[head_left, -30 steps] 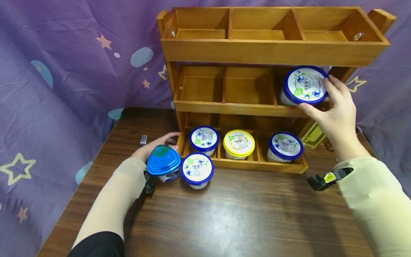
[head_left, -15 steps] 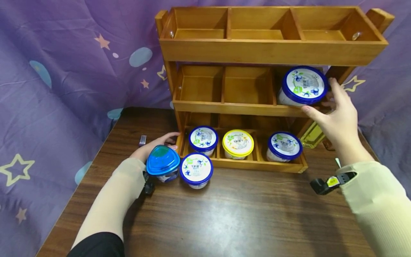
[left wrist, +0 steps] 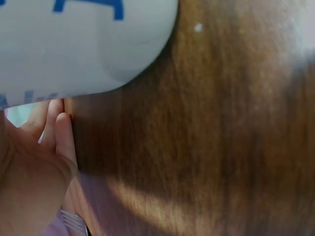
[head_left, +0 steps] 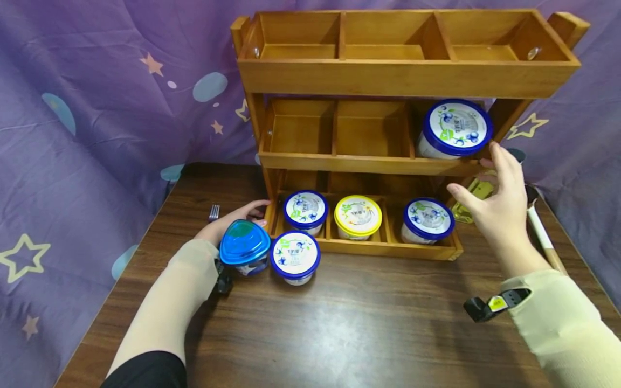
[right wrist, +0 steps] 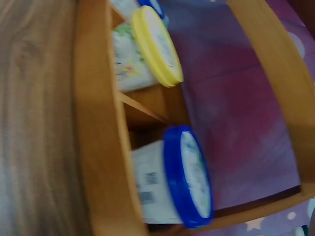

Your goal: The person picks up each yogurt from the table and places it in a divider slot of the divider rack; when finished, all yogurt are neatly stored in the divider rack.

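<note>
Blue-lidded white yogurt tub [head_left: 455,129] sits tilted in the right compartment of the wooden three-tier rack's [head_left: 407,78] middle shelf.

Right hand [head_left: 495,207] hovers just below it, fingers loosely spread, holding nothing. Left hand [head_left: 228,221] rests flat on the dark wooden table [head_left: 364,323] against the rack's bottom left corner, fingers straight, beside a blue triangular-lidded cup [head_left: 244,249].
</note>
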Demonstrator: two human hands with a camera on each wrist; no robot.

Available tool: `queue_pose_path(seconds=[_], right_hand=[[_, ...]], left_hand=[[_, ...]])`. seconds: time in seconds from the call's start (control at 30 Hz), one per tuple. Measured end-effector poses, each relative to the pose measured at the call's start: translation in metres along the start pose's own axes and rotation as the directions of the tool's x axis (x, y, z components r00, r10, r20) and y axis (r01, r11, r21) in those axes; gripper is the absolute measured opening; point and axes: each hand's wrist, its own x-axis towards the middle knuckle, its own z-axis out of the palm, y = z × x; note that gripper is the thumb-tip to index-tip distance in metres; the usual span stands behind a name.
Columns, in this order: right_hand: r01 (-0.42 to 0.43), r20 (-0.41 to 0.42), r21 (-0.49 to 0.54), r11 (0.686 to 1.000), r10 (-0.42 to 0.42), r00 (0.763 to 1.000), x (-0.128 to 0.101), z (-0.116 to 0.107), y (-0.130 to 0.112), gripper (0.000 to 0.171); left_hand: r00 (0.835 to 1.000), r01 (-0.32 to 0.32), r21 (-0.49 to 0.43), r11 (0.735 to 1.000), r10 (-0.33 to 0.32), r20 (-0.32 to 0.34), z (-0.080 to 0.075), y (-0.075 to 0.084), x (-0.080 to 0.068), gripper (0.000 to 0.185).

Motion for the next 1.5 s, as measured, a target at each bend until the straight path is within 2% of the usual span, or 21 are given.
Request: queue_pose_path(seconds=[0.1,0.2,0.37,0.5,0.67,0.87,1.1,1.23,1.4,1.5], right_hand=[[0.069,-0.035,0.009,0.998,-0.069,0.997,-0.013,0.007,0.003,0.079],[0.105,-0.027,0.035,0.994,-0.104,0.994,-0.024,0.017,0.007,0.085],[0.122,0.069,0.108,0.987,-0.13,0.989,-0.043,0.037,0.006,0.081],[0.129,0.208,0.15,0.98,-0.159,0.965,-0.056,0.055,-0.004,0.085],[0.16,0.377,0.19,0.969,-0.223,0.899,-0.067,0.076,-0.021,0.09],[0.195,0.482,0.195,0.961,-0.268,0.834,-0.079,0.098,-0.037,0.087],[0.161,0.591,0.251,0.954,-0.283,0.755,-0.087,0.116,-0.051,0.083],[0.161,0.667,0.227,0.961,-0.274,0.693,-0.089,0.128,-0.057,0.082],[0.152,0.738,0.268,0.951,-0.305,0.602,-0.091,0.142,-0.063,0.078],[0.154,0.77,0.27,0.95,-0.31,0.558,-0.093,0.148,-0.066,0.077]], left_hand=[[1.0,-0.007,0.003,1.0,0.007,0.005,-0.001,0.0,0.002,0.058],[1.0,-0.002,0.003,1.0,0.002,0.007,-0.001,-0.001,0.002,0.059],[1.0,0.007,0.012,1.0,-0.007,-0.002,0.0,-0.001,0.001,0.06],[1.0,0.022,0.003,1.0,-0.022,-0.008,0.0,-0.001,0.001,0.06],[1.0,0.023,0.006,1.0,-0.023,-0.017,0.0,-0.003,0.002,0.06],[1.0,0.016,0.005,1.0,-0.015,-0.019,0.0,-0.002,-0.001,0.061],[1.0,-0.005,0.002,1.0,0.005,-0.014,0.0,0.0,0.0,0.059],[1.0,0.001,0.003,1.0,-0.001,-0.014,0.001,0.0,-0.001,0.059],[1.0,0.017,-0.009,1.0,-0.017,-0.013,0.002,0.0,-0.002,0.06],[0.999,0.03,-0.02,0.999,-0.031,-0.014,0.003,0.001,-0.003,0.06]])
